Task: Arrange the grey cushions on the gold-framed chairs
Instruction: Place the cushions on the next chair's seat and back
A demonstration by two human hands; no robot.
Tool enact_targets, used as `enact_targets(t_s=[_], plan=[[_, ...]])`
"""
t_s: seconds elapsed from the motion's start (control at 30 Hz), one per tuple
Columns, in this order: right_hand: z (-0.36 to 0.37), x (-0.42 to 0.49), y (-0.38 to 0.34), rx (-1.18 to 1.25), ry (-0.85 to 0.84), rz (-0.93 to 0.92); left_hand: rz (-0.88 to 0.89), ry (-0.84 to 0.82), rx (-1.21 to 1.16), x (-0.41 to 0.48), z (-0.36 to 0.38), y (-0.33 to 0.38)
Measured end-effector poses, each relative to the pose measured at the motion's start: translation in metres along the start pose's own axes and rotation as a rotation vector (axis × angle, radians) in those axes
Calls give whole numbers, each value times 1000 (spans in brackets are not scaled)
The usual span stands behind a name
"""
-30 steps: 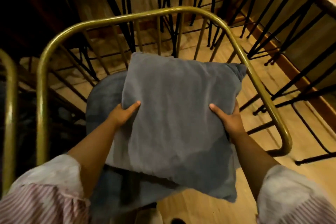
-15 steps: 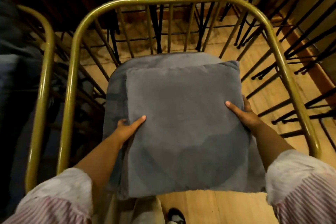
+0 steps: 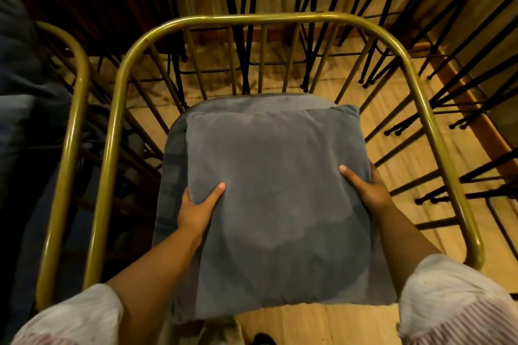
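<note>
A square grey cushion (image 3: 277, 193) lies flat over the grey seat pad (image 3: 172, 165) of a gold-framed chair (image 3: 252, 19) directly below me. My left hand (image 3: 196, 209) grips the cushion's left edge, thumb on top and fingers tucked underneath. My right hand (image 3: 365, 189) holds the right edge the same way. The seat pad shows only along the cushion's left and back sides. The cushion's near edge hangs slightly past the seat front.
A second gold-framed chair (image 3: 80, 84) stands close on the left, with dark grey fabric (image 3: 19, 70) beyond it. Black metal stool legs (image 3: 437, 70) crowd the wooden floor behind and to the right. A wooden skirting (image 3: 471, 109) runs along the right wall.
The cushion came down from a tilted, raised hold and now rests flat on the seat, squared with the chair back. Both hands stayed on its side edges.
</note>
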State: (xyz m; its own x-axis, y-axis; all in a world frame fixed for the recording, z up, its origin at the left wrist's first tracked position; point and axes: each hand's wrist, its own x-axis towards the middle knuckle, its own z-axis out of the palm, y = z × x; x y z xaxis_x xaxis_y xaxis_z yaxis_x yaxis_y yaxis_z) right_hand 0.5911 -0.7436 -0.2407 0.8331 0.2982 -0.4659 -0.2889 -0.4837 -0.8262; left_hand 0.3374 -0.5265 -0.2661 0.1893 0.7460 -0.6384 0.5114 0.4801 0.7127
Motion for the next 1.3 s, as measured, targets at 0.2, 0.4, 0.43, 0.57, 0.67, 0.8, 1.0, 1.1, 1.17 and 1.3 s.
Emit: enact_targets(t_s=[0.2,0.4,0.43,0.57,0.67,0.8,1.0,1.1,1.17,1.3], plan=[[22,0,20,-273,95,-59,-80,-84,154,11,3,3],[44,-41,12,-615,42,74,-2,-192,212,-46,-17,20],[51,-55,5,-630,-15,41,29,-208,201,-61,-25,23],[86,-114,-34,-642,-258,-131,155,-208,227,-114,-75,36],[125,-166,-70,-639,-417,-245,233,-143,206,-144,-129,43],[189,-227,-113,-624,-571,-389,295,33,252,-164,-213,50],[317,-289,-154,-550,-695,-475,301,218,206,-140,-356,49],[389,-309,-166,-485,-709,-414,294,271,186,-113,-425,47],[438,-322,-174,-418,-714,-357,278,295,176,-86,-473,44],[526,-335,-177,-168,-686,-153,240,343,159,-25,-554,46]])
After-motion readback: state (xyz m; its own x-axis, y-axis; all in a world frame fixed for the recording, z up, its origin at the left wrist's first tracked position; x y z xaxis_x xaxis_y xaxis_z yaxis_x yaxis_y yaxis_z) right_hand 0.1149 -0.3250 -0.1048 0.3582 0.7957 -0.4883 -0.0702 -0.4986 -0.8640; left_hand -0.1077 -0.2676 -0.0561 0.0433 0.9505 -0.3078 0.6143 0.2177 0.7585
